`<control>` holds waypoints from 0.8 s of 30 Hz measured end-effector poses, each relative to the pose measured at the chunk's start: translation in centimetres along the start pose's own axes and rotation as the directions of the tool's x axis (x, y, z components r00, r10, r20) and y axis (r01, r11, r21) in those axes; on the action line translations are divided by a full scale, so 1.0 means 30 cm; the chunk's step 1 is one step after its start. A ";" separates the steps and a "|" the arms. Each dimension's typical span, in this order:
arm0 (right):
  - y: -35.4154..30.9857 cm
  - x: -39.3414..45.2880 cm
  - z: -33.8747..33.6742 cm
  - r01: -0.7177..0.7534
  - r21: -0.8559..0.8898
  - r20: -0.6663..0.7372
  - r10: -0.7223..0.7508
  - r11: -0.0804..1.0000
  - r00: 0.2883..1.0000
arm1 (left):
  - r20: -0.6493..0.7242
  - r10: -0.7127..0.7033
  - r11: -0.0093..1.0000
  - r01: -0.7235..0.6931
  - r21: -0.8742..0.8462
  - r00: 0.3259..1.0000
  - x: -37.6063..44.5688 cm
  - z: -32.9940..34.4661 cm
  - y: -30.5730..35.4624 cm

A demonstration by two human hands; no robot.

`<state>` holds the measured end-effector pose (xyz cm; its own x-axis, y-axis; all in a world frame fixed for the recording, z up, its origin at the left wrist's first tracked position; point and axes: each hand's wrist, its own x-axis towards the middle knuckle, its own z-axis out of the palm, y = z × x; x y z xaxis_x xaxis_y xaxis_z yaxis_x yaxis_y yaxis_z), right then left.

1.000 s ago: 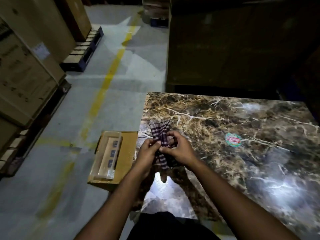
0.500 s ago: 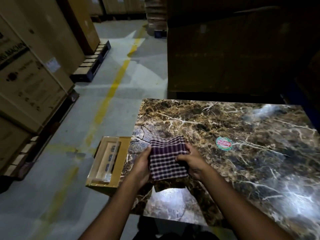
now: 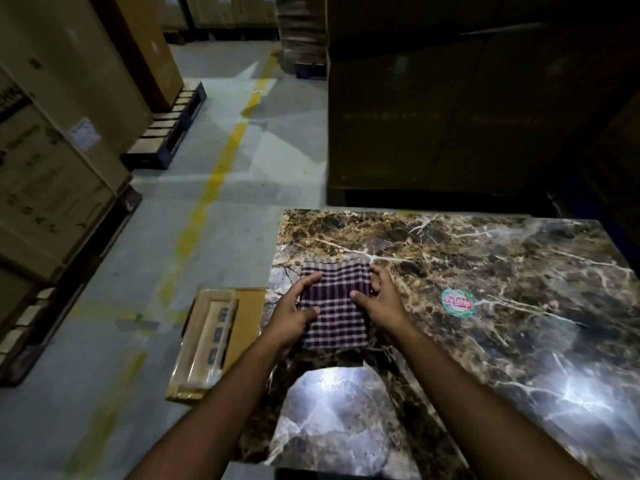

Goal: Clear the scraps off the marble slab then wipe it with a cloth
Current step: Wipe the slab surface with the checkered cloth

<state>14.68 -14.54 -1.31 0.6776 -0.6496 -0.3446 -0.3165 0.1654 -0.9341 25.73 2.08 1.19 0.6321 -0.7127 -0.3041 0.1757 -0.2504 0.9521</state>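
Both the left hand (image 3: pixel 292 315) and right hand (image 3: pixel 379 301) are gripping the checked cloth (image 3: pixel 333 308) over the marble slab (image 3: pixel 485 271), whose round sticker (image 3: pixel 458 302) is showing blurred, unreadable red lettering.

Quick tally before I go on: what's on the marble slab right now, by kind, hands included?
Checked cloth, folded, lying on the marble slab: 1
Round sticker: 1
Hands on the cloth: 2, left hand and right hand
Loose scraps visible: 0
Total: 4
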 end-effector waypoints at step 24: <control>0.071 0.385 0.282 0.314 -0.877 0.265 -0.179 0.363 0.948 | -0.083 0.216 0.356 0.001 0.934 0.973 0.290 -0.166 -0.393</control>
<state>27.45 -15.41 -8.07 0.8746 -0.4485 -0.1844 -0.4846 -0.7948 -0.3653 32.90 2.09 -12.53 0.7156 -0.6930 -0.0878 -0.6420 -0.7020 0.3082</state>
